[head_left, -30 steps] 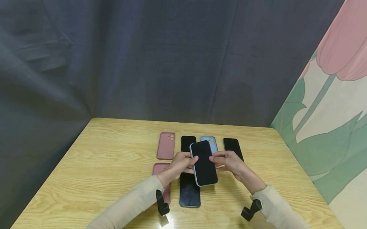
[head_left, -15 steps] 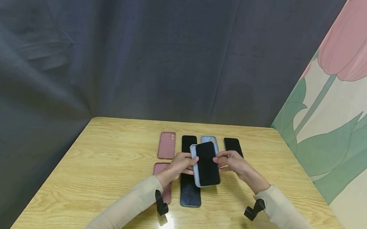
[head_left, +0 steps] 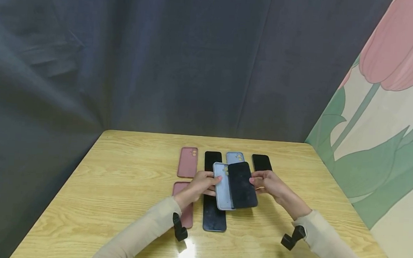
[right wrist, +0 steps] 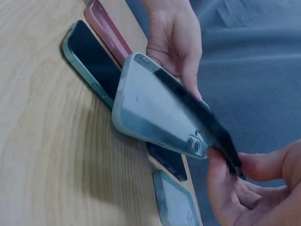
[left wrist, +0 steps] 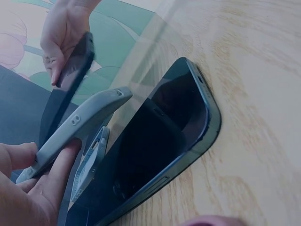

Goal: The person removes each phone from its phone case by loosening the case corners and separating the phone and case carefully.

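Note:
My left hand (head_left: 201, 184) pinches a light blue phone case (head_left: 222, 188) by its left side, thumb on the edge and fingers beneath. Between thumb and fingers, my right hand (head_left: 269, 183) grips a dark smartphone (head_left: 243, 185) by its right edge. The phone overlaps the right half of the case in the head view. In the right wrist view the phone (right wrist: 207, 120) stands tilted out of the case (right wrist: 150, 106), whose pale inside and camera cutouts show. Both are held above the table, over a black phone (head_left: 214, 220) lying face up.
Two pink phone cases (head_left: 187, 162) lie on the left of the wooden table (head_left: 130, 171), one partly under my left forearm. Behind my hands are another black phone (head_left: 212, 159), a blue case (head_left: 234, 157) and a phone (head_left: 262, 162) at right. A dark curtain (head_left: 195, 66) hangs behind.
The phone lay in the case; my right hand has drawn it out to the right, uncovering the case's inside. My left hand has stayed nearly still with the case.

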A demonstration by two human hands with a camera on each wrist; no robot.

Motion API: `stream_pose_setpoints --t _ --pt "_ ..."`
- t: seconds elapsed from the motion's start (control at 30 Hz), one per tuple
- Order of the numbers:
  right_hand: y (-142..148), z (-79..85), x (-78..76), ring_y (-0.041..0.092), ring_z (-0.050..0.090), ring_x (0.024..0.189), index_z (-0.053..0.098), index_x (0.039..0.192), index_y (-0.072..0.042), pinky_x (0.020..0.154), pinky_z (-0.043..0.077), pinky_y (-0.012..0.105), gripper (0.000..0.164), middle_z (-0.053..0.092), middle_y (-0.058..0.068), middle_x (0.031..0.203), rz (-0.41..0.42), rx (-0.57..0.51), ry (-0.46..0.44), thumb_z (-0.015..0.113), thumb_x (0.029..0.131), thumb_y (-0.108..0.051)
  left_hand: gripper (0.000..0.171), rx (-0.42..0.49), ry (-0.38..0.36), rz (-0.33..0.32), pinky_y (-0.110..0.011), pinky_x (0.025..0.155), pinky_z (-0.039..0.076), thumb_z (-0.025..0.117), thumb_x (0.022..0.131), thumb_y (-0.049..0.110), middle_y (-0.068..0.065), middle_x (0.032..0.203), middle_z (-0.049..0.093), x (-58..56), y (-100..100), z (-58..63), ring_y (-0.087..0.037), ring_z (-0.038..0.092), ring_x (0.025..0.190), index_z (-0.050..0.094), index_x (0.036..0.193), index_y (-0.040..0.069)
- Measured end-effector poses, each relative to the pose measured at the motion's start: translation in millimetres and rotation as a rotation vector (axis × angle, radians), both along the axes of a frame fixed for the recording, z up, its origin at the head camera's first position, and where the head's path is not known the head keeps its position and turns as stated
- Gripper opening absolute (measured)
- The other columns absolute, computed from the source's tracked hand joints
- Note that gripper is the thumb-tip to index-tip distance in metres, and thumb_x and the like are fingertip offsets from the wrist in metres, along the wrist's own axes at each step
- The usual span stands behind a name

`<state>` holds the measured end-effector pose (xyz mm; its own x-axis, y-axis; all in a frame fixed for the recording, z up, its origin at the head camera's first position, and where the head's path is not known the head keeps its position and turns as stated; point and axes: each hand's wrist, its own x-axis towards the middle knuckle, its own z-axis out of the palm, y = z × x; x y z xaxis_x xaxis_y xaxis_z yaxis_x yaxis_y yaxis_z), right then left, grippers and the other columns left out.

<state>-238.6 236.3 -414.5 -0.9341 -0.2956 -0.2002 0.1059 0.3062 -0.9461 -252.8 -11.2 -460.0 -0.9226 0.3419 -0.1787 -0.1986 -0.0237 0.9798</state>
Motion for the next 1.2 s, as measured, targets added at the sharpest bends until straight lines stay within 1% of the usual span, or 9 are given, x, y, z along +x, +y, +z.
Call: stream_pose_setpoints --t 0.1,0.23,0.37,0.5,0.67,0.93,1.0,1.13,1.2 --pt "5.7 -1.0 1.1 0.015 0.053 0.074 0.033 0.123 0.016 0.071 0.049 0.036 0.043 0.053 0.008 0.088 0.010 0.007 0.000 0.048 0.090 -0.007 0.031 -0.008 -0.005 -0.011 -0.033 0.063 0.053 0.059 0.085 0.024 -0.014 0.085 0.064 0.6 -0.5 -1.0 -0.023 0.063 0.073 0.059 0.103 -0.001" --pt "13.4 -3.7 3.0 0.017 0.052 0.073 0.035 0.119 0.015 0.070 0.048 0.037 0.037 0.052 0.007 0.081 0.005 0.024 -0.002 0.046 0.089 -0.002 0.032 -0.014 -0.005 -0.019 -0.033 0.063 0.053 0.058 0.086 0.025 -0.013 0.086 0.064 1.0 -0.1 -2.2 -0.022 0.063 0.074 0.058 0.105 -0.001" --pt "22.8 -6.4 5.3 0.018 0.048 0.074 0.035 0.115 0.014 0.069 0.047 0.036 0.033 0.052 0.007 0.081 -0.020 0.064 -0.019 0.042 0.085 0.004 0.035 -0.018 -0.013 -0.014 -0.033 0.063 0.053 0.059 0.085 0.025 -0.013 0.085 0.064 1.6 0.7 -0.9 -0.022 0.063 0.074 0.057 0.107 -0.003" --pt "32.8 -8.9 8.3 0.017 0.049 0.074 0.033 0.114 0.016 0.068 0.047 0.036 0.035 0.052 0.007 0.081 -0.026 0.077 -0.026 0.041 0.082 0.006 0.036 -0.037 -0.023 0.000 -0.033 0.063 0.053 0.060 0.085 0.024 -0.013 0.086 0.064 2.5 0.5 0.6 -0.022 0.063 0.074 0.056 0.109 -0.002" --pt "43.8 -11.7 13.3 0.019 0.049 0.081 0.029 0.118 0.017 0.070 0.048 0.037 0.042 0.052 0.012 0.090 -0.033 0.103 -0.048 0.044 0.081 0.004 0.036 -0.054 -0.026 0.001 -0.033 0.063 0.053 0.060 0.085 0.024 -0.013 0.086 0.065 2.8 0.5 0.5 -0.022 0.063 0.075 0.056 0.110 -0.002" --pt "62.9 -15.6 20.8 0.022 0.052 0.086 0.029 0.121 0.014 0.073 0.048 0.041 0.047 0.050 0.019 0.103 -0.036 0.151 -0.096 0.044 0.077 0.005 0.035 -0.064 -0.032 -0.016 -0.032 0.064 0.053 0.061 0.084 0.024 -0.011 0.085 0.065 1.6 4.7 -1.5 -0.021 0.064 0.075 0.057 0.109 -0.001" --pt "67.3 -16.8 22.3 0.022 0.055 0.084 0.030 0.120 0.014 0.071 0.048 0.041 0.046 0.052 0.019 0.101 -0.036 0.160 -0.106 0.045 0.078 0.003 0.035 -0.076 -0.029 -0.023 -0.032 0.064 0.053 0.061 0.084 0.025 -0.010 0.084 0.065 1.4 5.4 -2.5 -0.020 0.064 0.075 0.057 0.109 0.000" --pt "74.1 -20.2 22.5 0.020 0.055 0.073 0.036 0.113 0.013 0.067 0.049 0.040 0.039 0.056 0.013 0.086 -0.033 0.158 -0.137 0.050 0.080 -0.002 0.034 -0.088 -0.029 -0.028 -0.032 0.063 0.053 0.060 0.084 0.025 -0.009 0.084 0.065 2.5 5.6 -2.6 -0.019 0.063 0.074 0.057 0.108 0.001" --pt "77.3 -21.8 22.8 0.019 0.054 0.071 0.036 0.110 0.012 0.066 0.049 0.039 0.037 0.055 0.011 0.084 -0.030 0.159 -0.150 0.050 0.080 -0.003 0.033 -0.087 -0.024 -0.032 -0.032 0.063 0.053 0.060 0.084 0.025 -0.009 0.084 0.064 3.0 5.2 -2.7 -0.019 0.063 0.074 0.058 0.107 0.001"
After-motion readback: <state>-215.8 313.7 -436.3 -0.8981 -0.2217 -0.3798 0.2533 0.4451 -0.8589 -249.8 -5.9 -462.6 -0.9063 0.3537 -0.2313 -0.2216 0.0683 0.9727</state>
